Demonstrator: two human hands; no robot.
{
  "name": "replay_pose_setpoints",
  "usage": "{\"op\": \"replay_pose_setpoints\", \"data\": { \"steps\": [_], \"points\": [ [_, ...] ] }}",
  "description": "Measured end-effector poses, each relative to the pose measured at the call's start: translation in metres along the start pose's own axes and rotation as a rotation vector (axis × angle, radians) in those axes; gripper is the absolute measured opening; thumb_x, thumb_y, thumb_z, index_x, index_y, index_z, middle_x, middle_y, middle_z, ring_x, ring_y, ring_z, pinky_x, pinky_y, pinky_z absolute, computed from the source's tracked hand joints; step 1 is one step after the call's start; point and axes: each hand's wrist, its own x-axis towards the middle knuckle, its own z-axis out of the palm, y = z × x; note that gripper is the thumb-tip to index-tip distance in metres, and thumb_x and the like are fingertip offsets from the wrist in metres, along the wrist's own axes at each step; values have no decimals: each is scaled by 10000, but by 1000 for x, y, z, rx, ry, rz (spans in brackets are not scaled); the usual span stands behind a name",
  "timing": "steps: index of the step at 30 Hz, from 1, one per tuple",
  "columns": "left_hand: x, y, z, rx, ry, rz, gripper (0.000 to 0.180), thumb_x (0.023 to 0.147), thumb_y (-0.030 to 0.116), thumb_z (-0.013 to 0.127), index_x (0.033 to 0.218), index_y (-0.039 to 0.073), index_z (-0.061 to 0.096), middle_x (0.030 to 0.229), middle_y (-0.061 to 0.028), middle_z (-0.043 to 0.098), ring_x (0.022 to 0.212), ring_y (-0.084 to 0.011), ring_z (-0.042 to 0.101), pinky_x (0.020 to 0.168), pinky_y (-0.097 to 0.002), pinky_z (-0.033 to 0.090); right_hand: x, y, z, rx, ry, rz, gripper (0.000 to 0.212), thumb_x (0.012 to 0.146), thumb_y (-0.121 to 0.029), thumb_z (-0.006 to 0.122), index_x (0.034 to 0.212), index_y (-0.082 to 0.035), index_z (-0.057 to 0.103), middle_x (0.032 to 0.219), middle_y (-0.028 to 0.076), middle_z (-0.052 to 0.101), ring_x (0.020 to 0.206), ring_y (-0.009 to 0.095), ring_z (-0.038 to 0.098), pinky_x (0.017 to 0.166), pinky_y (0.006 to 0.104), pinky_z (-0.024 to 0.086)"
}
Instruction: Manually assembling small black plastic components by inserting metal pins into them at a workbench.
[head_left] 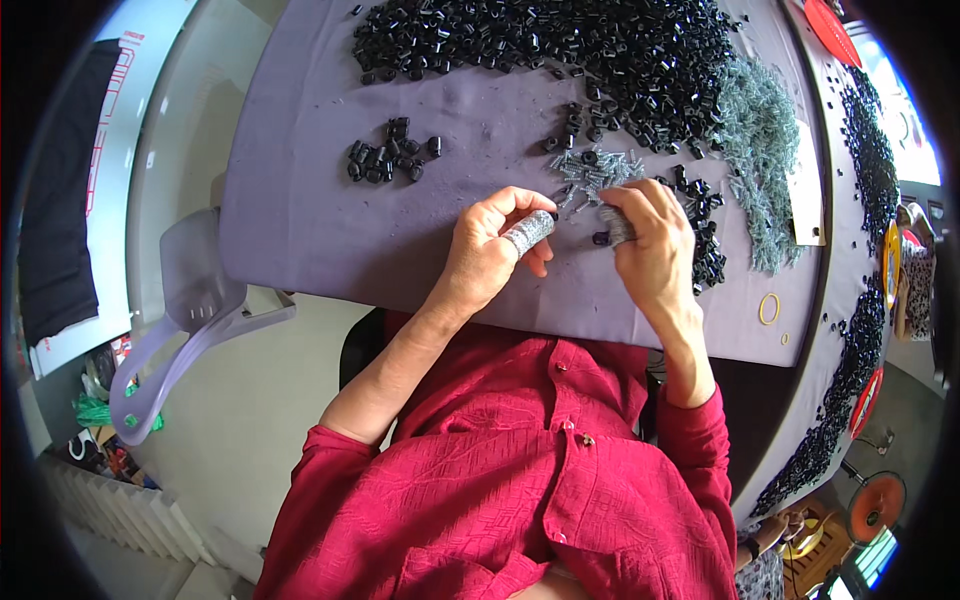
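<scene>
Over the near part of the table, my left hand (487, 245) pinches a small black plastic piece (555, 215) between its fingertips. Grey wrapping covers that thumb. My right hand (655, 235), its thumb also wrapped, has its fingers curled together at the edge of a small heap of metal springs (610, 168). What its fingertips hold is hidden. A black plastic cap (601, 239) shows right beside the right thumb; whether it is held or lying there I cannot tell. More black caps (708, 240) lie scattered just right of this hand.
A wide heap of black caps (560, 40) spreads across the far side, with a big pile of springs (760, 160) to its right. One small group of caps (385, 155) sits at left. Rubber bands (769, 308) lie near the right corner. A plastic chair (200, 270) stands left.
</scene>
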Motion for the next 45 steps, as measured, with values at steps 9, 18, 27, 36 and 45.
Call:
{"op": "replay_pose_setpoints", "data": {
  "steps": [9, 18, 27, 36, 45],
  "points": [
    [-1, 0, 3, -28, 42, -8, 151, 897, 37, 528, 1022, -9, 600, 766, -73, 618, 605, -114, 591, 511, -240, 503, 5, -6, 4, -80, -67, -123, 238, 640, 0, 569, 841, -95, 656, 814, 65, 537, 787, 248, 513, 706, 364, 404],
    [-4, -1, 1, -138, 79, -41, 168, 894, 34, 528, 1034, -15, 608, 775, -80, 625, 602, -117, 592, 517, -241, 505, 7, -7, 10, -108, -74, -169, 171, 674, -17, 551, 842, -44, 541, 847, 96, 513, 804, 274, 490, 707, 371, 373],
    [-6, -1, 6, -172, 88, -31, 172, 891, 26, 533, 1037, -13, 615, 795, -77, 636, 604, -108, 587, 524, -246, 500, -10, -26, 7, 496, 3, 131, 362, 611, 147, 462, 931, 3, 554, 853, 127, 552, 766, 307, 576, 676, 351, 474],
    [-6, -2, 13, -101, 40, -2, 160, 888, 16, 534, 1023, -10, 616, 780, -64, 634, 613, -101, 583, 519, -237, 497, -16, -30, 10, 627, 20, 228, 365, 629, 152, 511, 948, -9, 588, 843, 105, 584, 746, 247, 599, 662, 303, 481],
    [-9, -5, 12, 53, 19, 36, 144, 848, -27, 559, 968, 5, 631, 735, -42, 632, 574, -77, 572, 498, -225, 494, -18, -34, 9, 489, -8, 158, 348, 622, 143, 536, 926, -23, 572, 838, 116, 610, 752, 267, 623, 661, 324, 495]
  ]
}}
